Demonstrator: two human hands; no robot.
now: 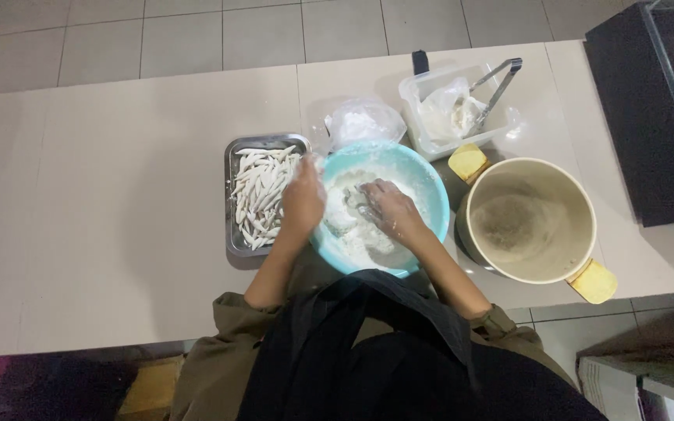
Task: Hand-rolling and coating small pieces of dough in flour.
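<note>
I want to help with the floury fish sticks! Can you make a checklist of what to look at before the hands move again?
1. Round turquoise plastic bowl sits fully on the table: ok.
2. White flour in the bowl: ok, plenty left.
3. Rectangular metal tray of white coated strips beside the bowl: ok, but nearly full.
4. Right hand in the flour: ok; whether it holds a piece, cannot tell.
5. Left hand at the bowl's rim, by the tray: ok; its grip, cannot tell.
6. Large cream bucket with yellow handles stands apart from the hands: ok.
</note>
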